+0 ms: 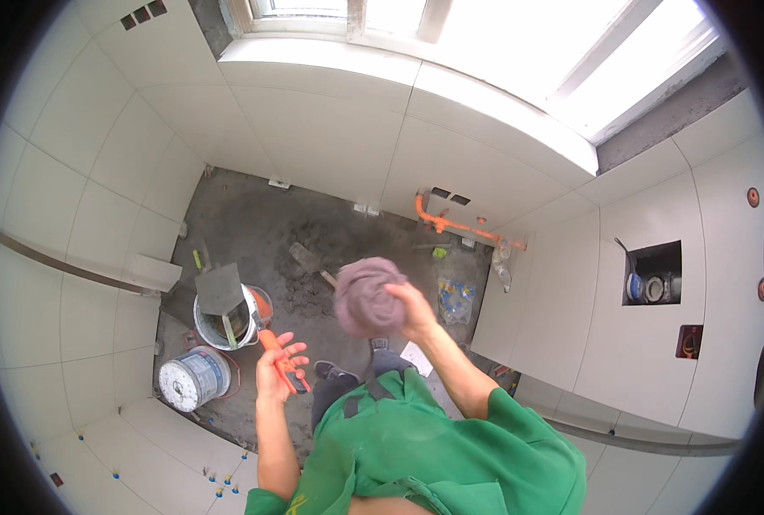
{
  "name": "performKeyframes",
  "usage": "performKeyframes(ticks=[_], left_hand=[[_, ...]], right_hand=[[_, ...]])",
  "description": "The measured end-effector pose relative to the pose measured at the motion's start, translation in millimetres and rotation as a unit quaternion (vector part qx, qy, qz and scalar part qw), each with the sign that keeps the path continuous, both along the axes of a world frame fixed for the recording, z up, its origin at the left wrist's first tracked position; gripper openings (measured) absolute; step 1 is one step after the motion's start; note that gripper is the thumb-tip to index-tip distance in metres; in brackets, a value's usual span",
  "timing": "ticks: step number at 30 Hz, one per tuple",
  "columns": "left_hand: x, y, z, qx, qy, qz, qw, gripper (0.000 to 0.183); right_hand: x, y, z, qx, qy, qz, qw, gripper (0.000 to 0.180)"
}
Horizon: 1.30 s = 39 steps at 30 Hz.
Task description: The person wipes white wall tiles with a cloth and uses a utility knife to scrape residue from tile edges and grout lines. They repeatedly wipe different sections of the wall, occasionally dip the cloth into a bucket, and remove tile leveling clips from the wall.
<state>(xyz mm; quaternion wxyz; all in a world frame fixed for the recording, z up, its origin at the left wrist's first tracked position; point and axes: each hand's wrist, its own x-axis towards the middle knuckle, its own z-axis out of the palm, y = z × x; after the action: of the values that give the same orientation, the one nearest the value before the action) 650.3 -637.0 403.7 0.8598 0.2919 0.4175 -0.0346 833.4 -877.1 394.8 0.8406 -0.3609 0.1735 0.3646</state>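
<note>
In my left hand (275, 374) lies an orange-handled tool (279, 364) with black parts, held against the palm by the thumb while the fingers are partly spread. Its far end reaches close to the rim of a white bucket (205, 331), and what kind of tool it is cannot be made out. My right hand (415, 313) grips a bunched mauve-brown cloth (367, 299) in front of my body, above the floor. Behind the cloth, a trowel (304, 257) rests on the dark floor with its handle partly hidden.
A flat metal trowel (219, 290) lies across the bucket's mouth. Beside it a white pail (195, 378) lies tipped over. Orange conduit (459, 226) runs along the wall base, near a plastic bag (456, 299). A tiled wall (317, 122) stands below the window.
</note>
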Motion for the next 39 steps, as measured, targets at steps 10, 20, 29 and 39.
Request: performKeyframes(ticks=[10, 20, 29, 39], left_hand=[[-6, 17, -48, 0.046, 0.042, -0.040, 0.997, 0.043], [-19, -35, -44, 0.110, 0.218, 0.172, 0.954, 0.037], [78, -62, -23, 0.109, 0.072, 0.116, 0.985, 0.037], [37, -117, -34, 0.081, 0.120, 0.263, 0.954, 0.034]], right_hand=[[165, -199, -1, -0.143, -0.219, -0.388, 0.884, 0.037], [334, -171, -34, -0.272, -0.197, -0.477, 0.812, 0.039], [342, -281, 116, -0.476, -0.442, -0.230, 0.724, 0.030], [422, -189, 17, -0.719, -0.537, 0.053, 0.439, 0.051]])
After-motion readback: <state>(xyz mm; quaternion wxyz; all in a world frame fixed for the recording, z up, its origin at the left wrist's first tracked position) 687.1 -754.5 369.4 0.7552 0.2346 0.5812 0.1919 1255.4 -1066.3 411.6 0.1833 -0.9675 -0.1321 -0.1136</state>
